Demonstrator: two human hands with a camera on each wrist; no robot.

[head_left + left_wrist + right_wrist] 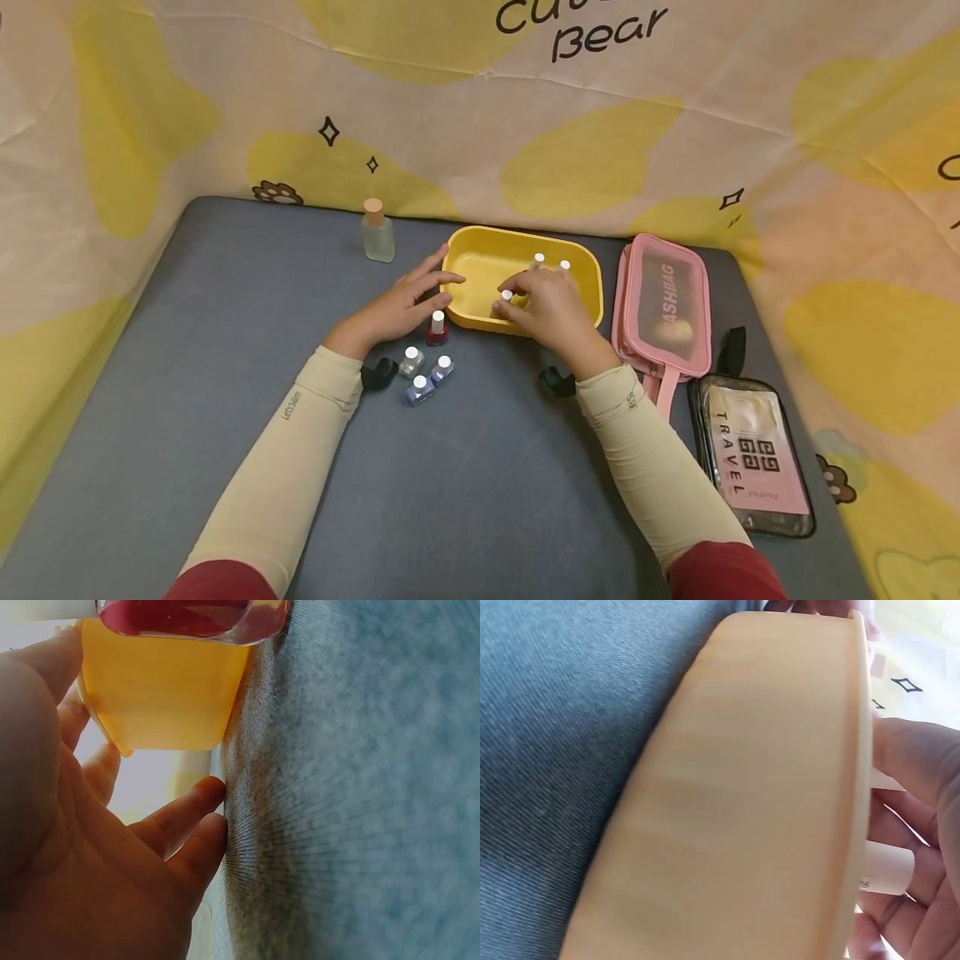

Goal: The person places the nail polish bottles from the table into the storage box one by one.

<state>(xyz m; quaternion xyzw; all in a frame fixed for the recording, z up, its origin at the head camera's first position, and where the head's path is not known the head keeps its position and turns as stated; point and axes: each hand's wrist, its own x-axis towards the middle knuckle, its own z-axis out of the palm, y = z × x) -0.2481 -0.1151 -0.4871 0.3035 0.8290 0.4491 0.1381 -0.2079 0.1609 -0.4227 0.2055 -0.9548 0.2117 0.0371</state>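
Observation:
A yellow tray (465,314) sits on the table, with several white-capped nail polish bottles standing inside. My right hand (551,308) reaches over its front rim and pinches one bottle by its white cap (507,295); the tray wall hides the bottle's body in the right wrist view. Two more white caps (539,259) rise behind that hand. At the tray's left end, my left hand (393,310) has its fingers spread, fingertips at the rim. Close by this hand stands a red nail polish bottle (437,330), also large in the left wrist view.
Nearer the front are a clear glittery polish bottle (411,362) and two bluish ones (420,390). A frosted bottle with a peach cap (378,237) stands at the back. On the right lie a pink wash bag (667,304) and a black-edged travel pouch (753,454).

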